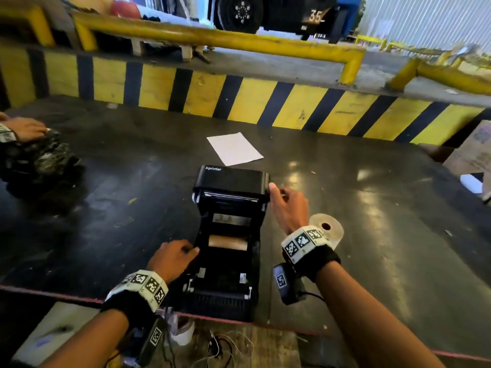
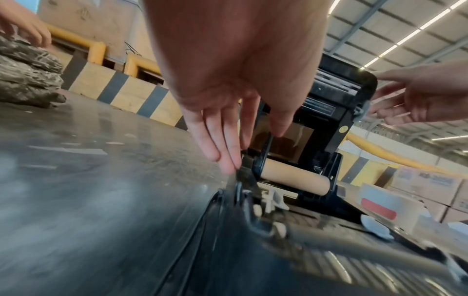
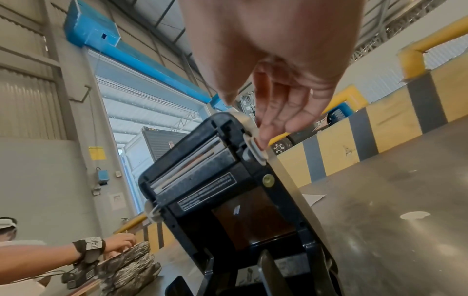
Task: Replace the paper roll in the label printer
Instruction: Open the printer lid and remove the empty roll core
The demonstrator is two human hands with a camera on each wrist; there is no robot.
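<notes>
The printer (image 1: pixel 228 235) stands open on the worktop (image 1: pixel 372 208), lid (image 1: pixel 231 179) tilted back, and a bare cardboard core (image 1: pixel 228 241) sits in its holder: the removal step looks to be in hand. Next the core must be lifted out, then the fresh roll (image 1: pixel 328 229), lying just right of the printer behind the right wrist, fitted in.

The left hand (image 1: pixel 172 257) rests at the printer's left wall beside the core, fingers (image 2: pixel 222 148) straight and together, holding nothing. The right hand (image 1: pixel 288 205) reaches to the lid's right corner, fingers (image 3: pixel 263 138) loosely extended, tips touching the pale latch (image 3: pixel 255 152) there; no firm grip shows.
</notes>
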